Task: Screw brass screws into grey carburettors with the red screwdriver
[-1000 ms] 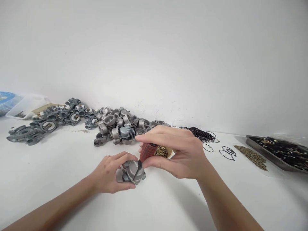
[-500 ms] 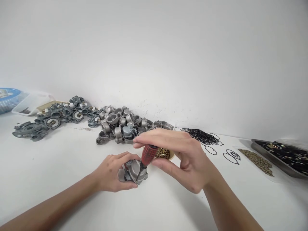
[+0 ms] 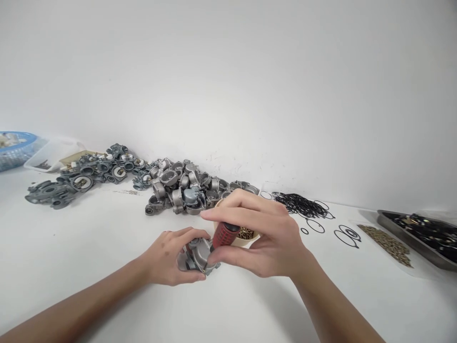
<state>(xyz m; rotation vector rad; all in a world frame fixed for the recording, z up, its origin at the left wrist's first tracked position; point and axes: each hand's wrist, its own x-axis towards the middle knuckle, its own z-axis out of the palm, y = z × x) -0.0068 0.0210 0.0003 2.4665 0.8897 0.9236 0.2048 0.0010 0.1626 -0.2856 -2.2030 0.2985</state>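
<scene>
My left hand [image 3: 167, 257] grips a small grey metal carburetor part [image 3: 198, 255] and presses it onto the white table. My right hand [image 3: 262, 236] is closed round the red handle of a screwdriver [image 3: 224, 233], whose dark shaft slants down to the part's near edge. Just behind my right fingers stands a small beige bowl of brass screws [image 3: 246, 234], partly hidden by the hand.
A heap of silver metal housings [image 3: 185, 188] lies behind my hands, a darker grey heap [image 3: 82, 174] further left. Black rubber rings [image 3: 303, 205] are strewn to the right, then a strip of brass screws [image 3: 387, 243] and a metal tray [image 3: 417, 228]. A blue basket [image 3: 14, 147] is far left.
My right hand has turned the screwdriver handle, fingers shifting round it. The left hand keeps its hold on the part. The view has drifted slightly left.
</scene>
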